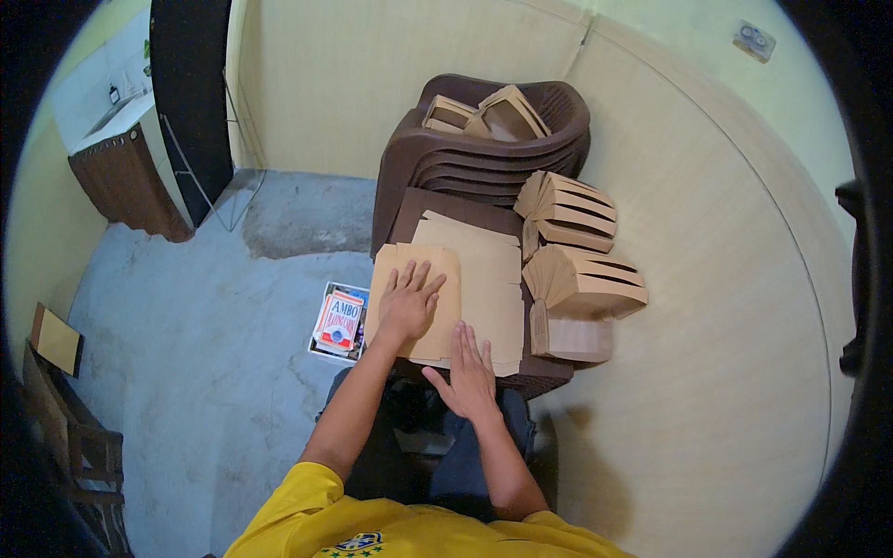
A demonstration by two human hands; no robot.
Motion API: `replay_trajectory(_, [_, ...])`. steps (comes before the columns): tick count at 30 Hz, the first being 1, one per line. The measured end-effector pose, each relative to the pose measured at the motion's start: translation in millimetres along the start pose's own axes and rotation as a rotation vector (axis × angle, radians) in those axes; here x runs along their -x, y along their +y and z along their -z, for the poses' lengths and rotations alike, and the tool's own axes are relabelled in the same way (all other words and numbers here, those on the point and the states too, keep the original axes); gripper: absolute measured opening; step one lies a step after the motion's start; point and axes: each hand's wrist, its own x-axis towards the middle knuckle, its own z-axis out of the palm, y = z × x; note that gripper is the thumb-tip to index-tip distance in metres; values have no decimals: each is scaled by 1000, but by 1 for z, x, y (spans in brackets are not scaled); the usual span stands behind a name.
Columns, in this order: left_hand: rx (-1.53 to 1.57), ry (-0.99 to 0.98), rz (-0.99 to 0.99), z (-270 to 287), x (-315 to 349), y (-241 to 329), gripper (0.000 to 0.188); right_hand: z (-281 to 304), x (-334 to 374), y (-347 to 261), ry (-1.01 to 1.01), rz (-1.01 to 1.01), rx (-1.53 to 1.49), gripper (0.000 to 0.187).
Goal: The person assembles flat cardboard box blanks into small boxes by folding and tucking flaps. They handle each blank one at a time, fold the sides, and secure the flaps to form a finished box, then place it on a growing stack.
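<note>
A tan cardboard sheet point(428, 270), folded over along its right side, lies on top of flat notched cardboard blanks point(491, 288). My left hand point(407, 303) lies flat on the folded sheet with its fingers spread. Beside that sheet's lower right edge, my right hand point(470, 375) is stretched out, fingers together and thumb apart. Its fingertips are at the fold, and the palm hangs over the near edge of the blanks. Neither hand grips anything.
The blanks rest on a dark brown surface point(409, 219) before stacked brown plastic chairs point(395, 167). Folded cardboard boxes point(581, 279) stand at the right, with more cardboard pieces point(510, 112) on the chair seat. A white crate point(323, 351) holding printed packs sits on the floor at left.
</note>
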Motion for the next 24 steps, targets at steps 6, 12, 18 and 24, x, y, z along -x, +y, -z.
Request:
replay_trajectory(6, [-15, -10, -91, -5, -1, -9, 52, -5, -82, 12, 24, -112, 75, 110])
replay_trajectory(12, [-1, 10, -69, -7, -2, -5, 53, 10, -161, 27, -64, -153, 85, 107])
replay_trajectory(18, [35, 13, -26, -3, -1, -1, 52, 7, -78, 14, 5, -95, 146, 109])
replay_trajectory(24, [25, 11, -40, -3, 0, -1, 52, 12, -6, -1, 29, 27, 168, 108])
